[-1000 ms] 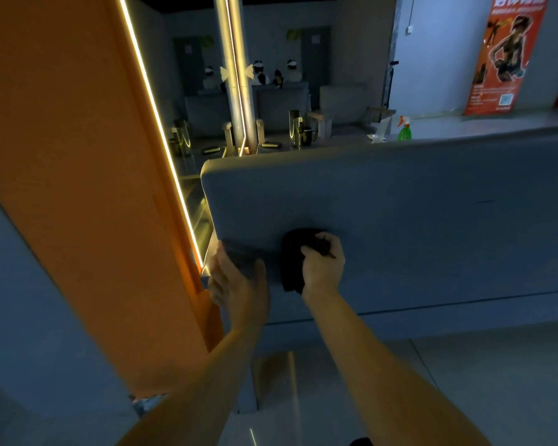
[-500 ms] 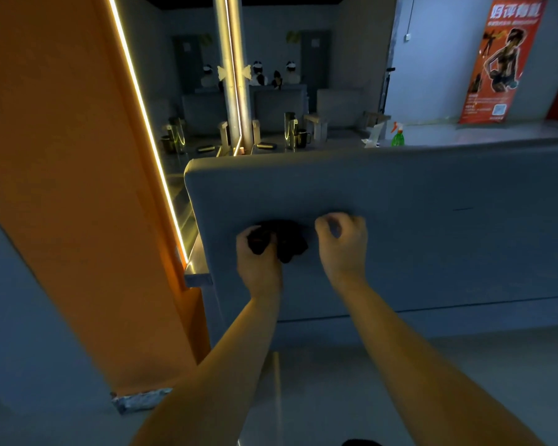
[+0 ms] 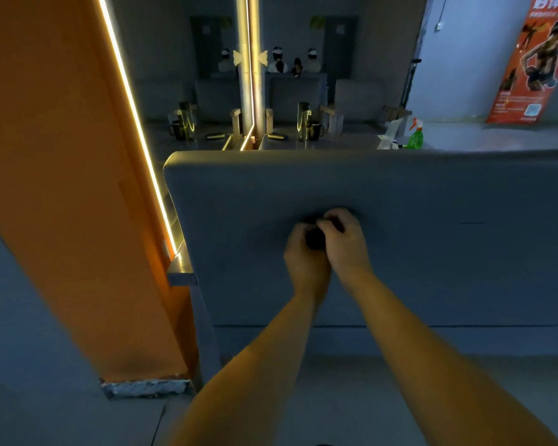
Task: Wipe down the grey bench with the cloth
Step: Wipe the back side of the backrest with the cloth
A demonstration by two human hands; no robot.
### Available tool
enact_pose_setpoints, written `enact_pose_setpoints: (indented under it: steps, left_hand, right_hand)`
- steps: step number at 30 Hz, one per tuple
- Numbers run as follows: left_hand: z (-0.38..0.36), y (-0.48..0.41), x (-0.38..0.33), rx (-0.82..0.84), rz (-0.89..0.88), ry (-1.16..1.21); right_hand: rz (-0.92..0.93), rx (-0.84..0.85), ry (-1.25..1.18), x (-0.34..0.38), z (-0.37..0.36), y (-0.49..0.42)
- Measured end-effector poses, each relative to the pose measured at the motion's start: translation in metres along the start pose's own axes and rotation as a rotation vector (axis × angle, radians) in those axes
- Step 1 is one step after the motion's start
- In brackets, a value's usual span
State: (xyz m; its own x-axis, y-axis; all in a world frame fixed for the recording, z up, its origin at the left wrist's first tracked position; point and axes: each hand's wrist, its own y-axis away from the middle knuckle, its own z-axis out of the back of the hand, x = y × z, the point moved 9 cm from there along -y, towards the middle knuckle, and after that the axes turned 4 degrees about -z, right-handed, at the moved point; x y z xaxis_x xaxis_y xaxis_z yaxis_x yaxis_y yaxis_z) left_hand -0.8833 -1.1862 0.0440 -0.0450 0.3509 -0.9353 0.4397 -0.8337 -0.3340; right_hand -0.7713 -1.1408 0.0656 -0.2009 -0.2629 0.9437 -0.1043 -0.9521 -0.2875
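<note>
The grey padded bench (image 3: pixel 432 239) fills the middle and right of the head view, its rounded left corner near the orange pillar. A small dark cloth (image 3: pixel 314 237) is bunched up on the bench's upper surface, mostly hidden between my two hands. My left hand (image 3: pixel 305 255) curls round the cloth from the left. My right hand (image 3: pixel 343 239) is pressed close against it from the right, fingers bent over the cloth's top edge.
An orange pillar (image 3: pixel 78 188) with a lit strip stands at the left, a metal ledge (image 3: pixel 181 272) at its foot beside the bench. Behind the bench a counter holds a green spray bottle (image 3: pixel 415 136), cups and a mirror. Grey floor lies below.
The cloth passed from my right hand to my left, then both hands closed together over it. The hands moved up and right, toward the bench's middle.
</note>
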Motion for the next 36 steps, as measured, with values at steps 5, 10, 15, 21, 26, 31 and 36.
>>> enact_pose_setpoints:
  steps: [5,10,15,21,26,31,36]
  left_hand:
    - [0.029,-0.022,-0.009,0.079,-0.063,-0.119]
    - [0.102,-0.029,-0.012,-0.156,-0.144,-0.193]
    - [0.097,-0.023,-0.013,-0.31,-0.082,-0.033]
    - [0.048,-0.017,-0.021,-0.193,-0.115,-0.094]
    - [0.008,-0.009,-0.024,0.035,-0.197,-0.258]
    - [0.044,-0.014,-0.019,0.073,-0.262,-0.41]
    - [0.153,-0.031,0.01,-0.257,-0.111,-0.319]
  right_hand:
    - [0.043,-0.039,0.046,0.003,0.002,0.003]
    - [0.09,-0.073,0.1,0.011,-0.001,0.018]
    - [0.045,-0.031,0.089,0.01,0.001,0.013]
    - [-0.016,0.001,0.096,0.006,0.0,0.01]
    - [-0.052,0.034,0.001,0.004,0.004,0.01]
    - [-0.044,-0.005,-0.043,0.001,0.0,0.021]
    - [-0.031,-0.054,-0.064,0.002,0.002,0.022]
